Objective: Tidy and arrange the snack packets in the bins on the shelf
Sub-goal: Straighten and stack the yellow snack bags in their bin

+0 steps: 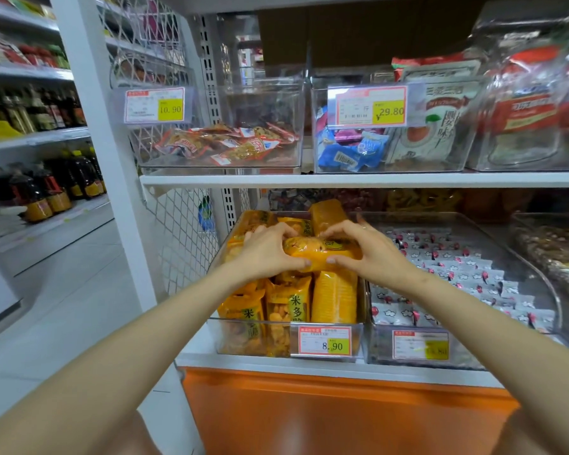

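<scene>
Held packet: a yellow snack packet [322, 252] lies crosswise on top of the others, about the middle of the lower-left bin, with a hand at each end.
Left hand [266, 251]: curled round the packet's left end, thumb on the near edge, fingers arched over the far side.
Right hand [365, 249]: does the same at the right end, thumb pressed to the near edge, fingers bent over the top.
Bin: a clear plastic bin [253, 320] on the lower shelf, packed with yellow packets.
Front row: yellow packets [289, 303] stand upright against the bin's front wall, just under the held one.
Price tag [324, 341]: clipped to the front of that bin, reading 8.90.
Neighbouring bin [378, 343]: just to the right, touching or nearly so, filled with pale grey packets [457, 280] with small red marks, laid in overlapping rows.
Shelf board [342, 180]: white, running across above both hands.
Upper left bin [217, 93]: clear, holding a loose low heap of orange-red packets [224, 144]; its tag [154, 105] reads 10.90.
Upper middle bin [319, 133]: blue sweets [349, 152] on the left, tall white bags behind them; its tag [370, 106] reads 29.80.
Side panel: white wire mesh [184, 231] left of the lower bin.
Base: an orange panel [342, 415] under the lower shelf.
Far left: dark bottles [46, 192] on another shelf unit, well apart.
</scene>
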